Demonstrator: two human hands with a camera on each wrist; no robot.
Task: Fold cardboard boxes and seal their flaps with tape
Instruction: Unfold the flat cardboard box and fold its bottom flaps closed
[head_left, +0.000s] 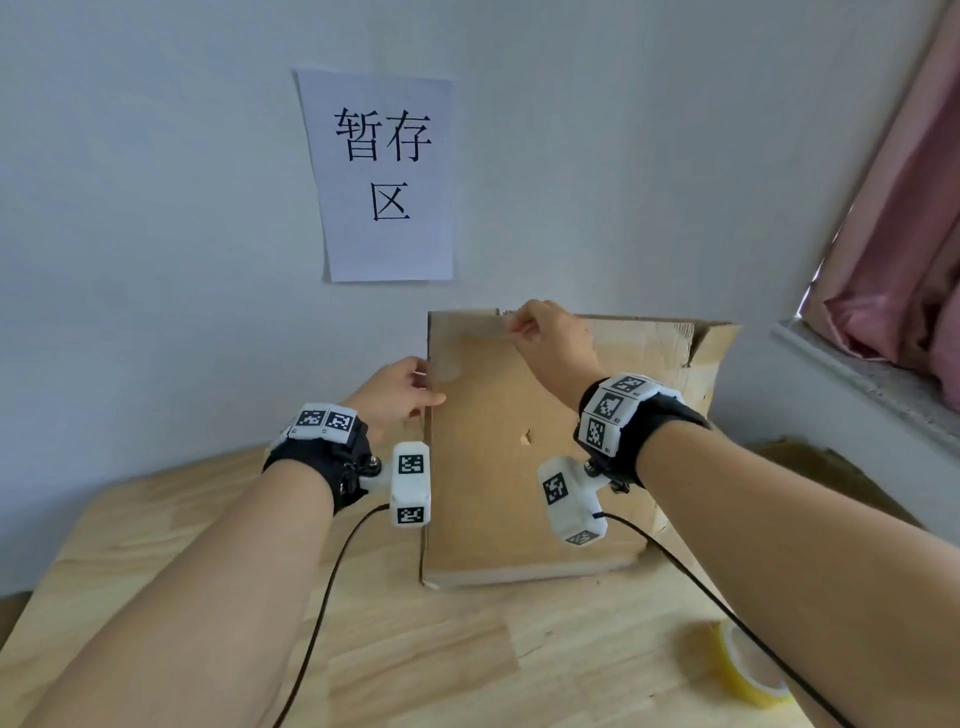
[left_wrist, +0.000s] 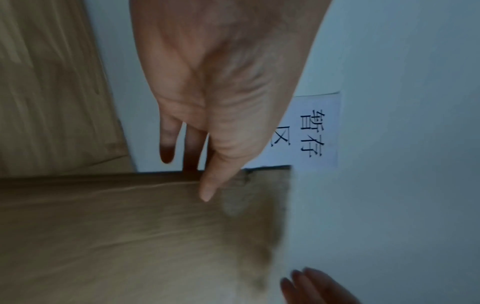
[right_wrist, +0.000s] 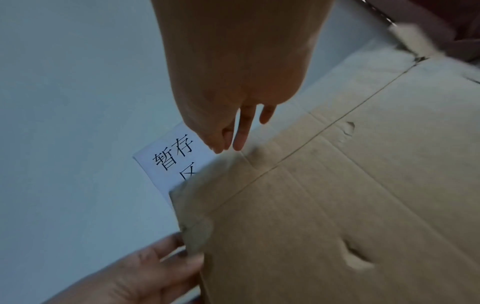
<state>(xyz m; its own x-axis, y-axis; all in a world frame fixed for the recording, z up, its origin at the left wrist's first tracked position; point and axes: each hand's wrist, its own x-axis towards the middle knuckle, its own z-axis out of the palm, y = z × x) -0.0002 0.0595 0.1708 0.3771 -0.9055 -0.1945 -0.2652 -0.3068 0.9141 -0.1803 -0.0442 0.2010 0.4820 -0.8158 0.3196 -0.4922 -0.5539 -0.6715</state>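
Observation:
A flattened cardboard box (head_left: 519, 467) (right_wrist: 337, 205) stands on edge on the wooden table (head_left: 467, 649), leaning toward the wall. My left hand (head_left: 410, 384) (left_wrist: 197, 174) grips its left edge near the top corner, thumb on the front face and fingers behind. My right hand (head_left: 514, 325) (right_wrist: 226, 147) is at the top edge, where thumb and forefinger pinch the end of a clear tape strip (head_left: 478, 335) (right_wrist: 197, 185). The strip runs over the box's top left corner down to my left thumb. A yellow tape roll (head_left: 748, 670) lies on the table at the near right.
A paper sign (head_left: 384, 176) hangs on the wall just above the box. A window sill (head_left: 857, 379) and a pink curtain (head_left: 904, 260) are at the right. Two black wrist-camera cables (head_left: 322, 597) trail across the table in front of the box.

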